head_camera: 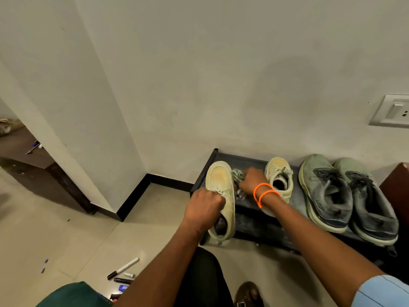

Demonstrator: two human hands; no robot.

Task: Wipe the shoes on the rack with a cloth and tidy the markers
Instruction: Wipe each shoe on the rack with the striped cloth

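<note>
A low black shoe rack [261,227] stands against the wall. My left hand [204,204] grips the collar of a pale yellow shoe [221,185] at the rack's left end. My right hand [252,180], with orange bands at the wrist, holds a striped grey cloth [238,177] against that shoe's right side. The second yellow shoe [280,176] sits further right, beside a pair of grey-green sneakers [345,196]. Several markers [122,269] lie scattered on the floor at the lower left.
A wall corner with black skirting [132,198] lies left of the rack. A dark wooden cabinet [33,165] stands at far left. A brown piece of furniture [396,187] borders the rack on the right. A wall socket [394,110] is above. My foot [249,293] is below.
</note>
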